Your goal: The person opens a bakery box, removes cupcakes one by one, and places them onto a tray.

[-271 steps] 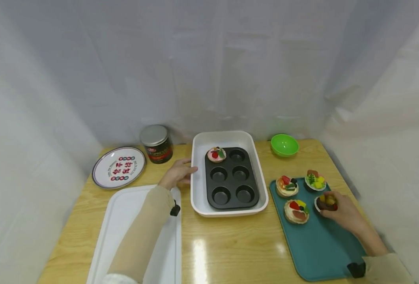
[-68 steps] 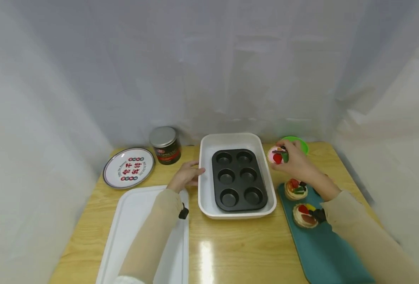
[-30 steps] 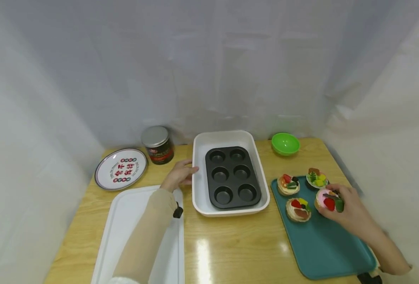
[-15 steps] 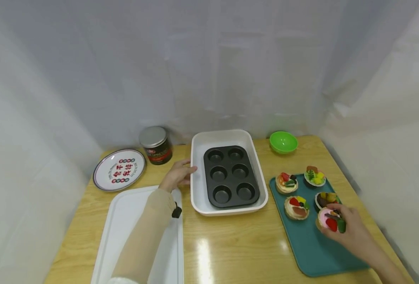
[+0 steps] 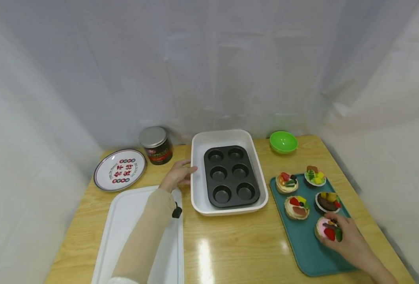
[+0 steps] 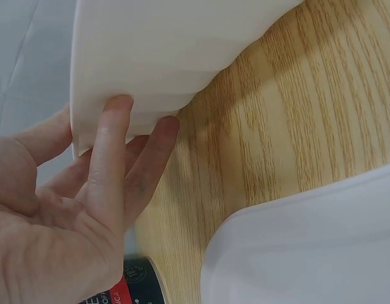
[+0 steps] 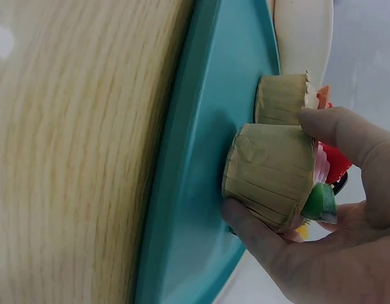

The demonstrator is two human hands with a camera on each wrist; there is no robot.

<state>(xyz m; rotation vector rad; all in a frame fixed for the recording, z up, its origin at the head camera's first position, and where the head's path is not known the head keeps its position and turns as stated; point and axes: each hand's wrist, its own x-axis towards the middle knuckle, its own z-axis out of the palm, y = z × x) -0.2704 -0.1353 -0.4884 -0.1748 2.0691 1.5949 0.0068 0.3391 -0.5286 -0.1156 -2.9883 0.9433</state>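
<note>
My right hand (image 5: pixel 351 240) pinches a pink-topped cupcake (image 5: pixel 326 228) with red and green fruit, low at the teal tray (image 5: pixel 323 260). In the right wrist view thumb and fingers grip the pleated tan side of the cupcake (image 7: pixel 268 171); its base is at or just above the tray. Several other cupcakes stand behind it, the nearest a chocolate one (image 5: pixel 327 202). My left hand (image 5: pixel 176 174) grips the left rim of a white bin (image 5: pixel 202 197), thumb over the edge, fingers (image 6: pixel 109 145) against the outer wall. Inside the bin lies a black muffin tin (image 5: pixel 231 177), its cups bare.
A white tray (image 5: pixel 149 236) lies under my left forearm. Beyond it are a printed plate (image 5: pixel 120 170) and a dark coffee tin (image 5: pixel 156 145). A green bowl (image 5: pixel 283 142) stands at the back right. White curtains surround the table.
The pink cupcake sat in the muffin tin's back-left cup; my right hand has carried it to the teal tray, then towards the front past the chocolate one. My left hand stays on the bin.
</note>
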